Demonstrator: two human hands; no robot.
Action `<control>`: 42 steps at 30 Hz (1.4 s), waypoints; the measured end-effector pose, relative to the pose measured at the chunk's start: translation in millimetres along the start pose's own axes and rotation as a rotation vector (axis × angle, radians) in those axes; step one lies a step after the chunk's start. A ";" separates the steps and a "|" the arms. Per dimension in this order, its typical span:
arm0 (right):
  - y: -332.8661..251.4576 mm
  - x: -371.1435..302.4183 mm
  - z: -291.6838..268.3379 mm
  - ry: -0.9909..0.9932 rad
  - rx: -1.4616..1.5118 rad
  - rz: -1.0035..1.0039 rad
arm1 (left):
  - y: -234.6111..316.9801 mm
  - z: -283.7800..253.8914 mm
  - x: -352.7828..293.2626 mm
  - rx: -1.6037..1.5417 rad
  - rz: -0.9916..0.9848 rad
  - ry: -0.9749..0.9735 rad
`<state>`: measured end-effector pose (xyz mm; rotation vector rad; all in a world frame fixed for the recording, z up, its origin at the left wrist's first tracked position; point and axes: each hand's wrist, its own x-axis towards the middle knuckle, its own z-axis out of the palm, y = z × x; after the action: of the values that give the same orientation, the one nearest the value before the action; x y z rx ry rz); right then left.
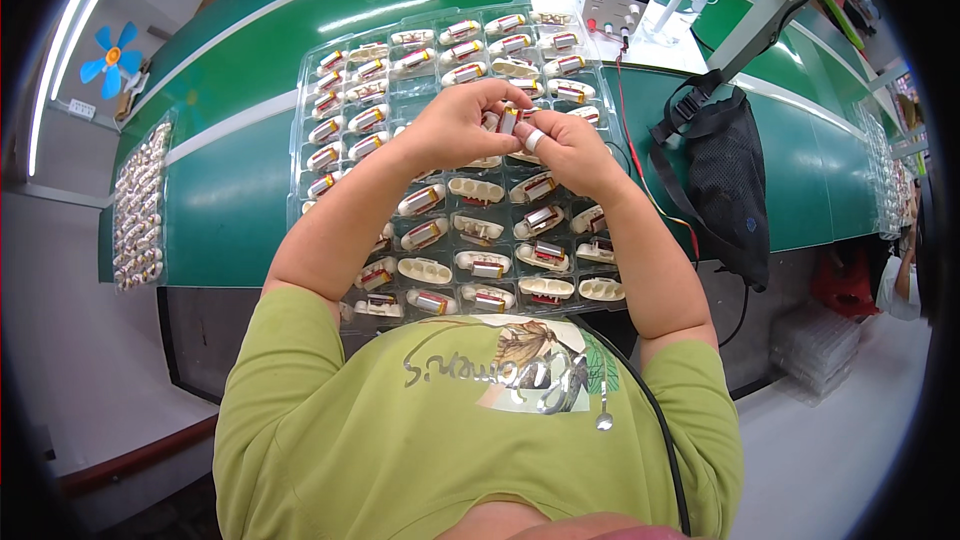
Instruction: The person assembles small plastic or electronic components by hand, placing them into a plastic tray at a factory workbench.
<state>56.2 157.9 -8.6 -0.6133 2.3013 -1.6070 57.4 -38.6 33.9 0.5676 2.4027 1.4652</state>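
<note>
My left hand and my right hand meet over a large clear plastic tray. Between the fingertips of both hands is a small white casing with a silver battery cell, partly covered by fingers. A white band wraps one finger of the right hand. Below and around the hands, the tray's compartments hold several white oblong casings, many with silver and reddish battery cells on them. Some casings lie with their round hollows facing up. My forearms hide part of the tray.
A power supply with a lit display stands at the back right, its red lead running down beside the tray. Right of that lie a black mesh bag and a grey post. A second filled tray sits far left.
</note>
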 end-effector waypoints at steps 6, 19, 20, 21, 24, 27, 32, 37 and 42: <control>5.6 3.4 -1.7 -0.055 0.155 0.000 | -4.8 6.2 1.1 0.006 -0.006 0.066; 0.7 5.0 -5.3 0.087 0.344 0.064 | -73.3 -85.2 13.2 0.389 -0.189 0.509; 3.1 5.4 -6.1 0.077 0.296 0.058 | -74.9 -88.8 14.6 0.530 -0.229 0.421; 5.8 5.9 -6.2 0.084 0.298 0.054 | -78.6 -89.9 15.6 0.613 -0.255 0.403; 8.9 5.4 -7.4 0.097 0.294 0.058 | -80.1 -82.4 14.3 0.757 -0.264 0.408; 5.9 3.8 -1.0 0.113 0.174 -0.004 | -70.9 -51.3 14.1 0.600 0.001 0.599; 0.4 1.6 5.1 0.127 0.068 -0.112 | -9.8 -0.7 6.7 -0.877 -0.197 0.265; -5.6 -2.6 8.6 0.024 0.009 -0.083 | -3.0 15.2 7.8 -0.775 -0.154 0.196; -3.7 -1.7 8.9 0.042 0.052 -0.090 | 2.8 21.5 7.2 -0.743 -0.157 0.196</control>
<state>62.3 150.4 -8.3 -0.6862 2.2834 -1.7312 60.6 -17.3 26.5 0.0586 1.7511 2.2229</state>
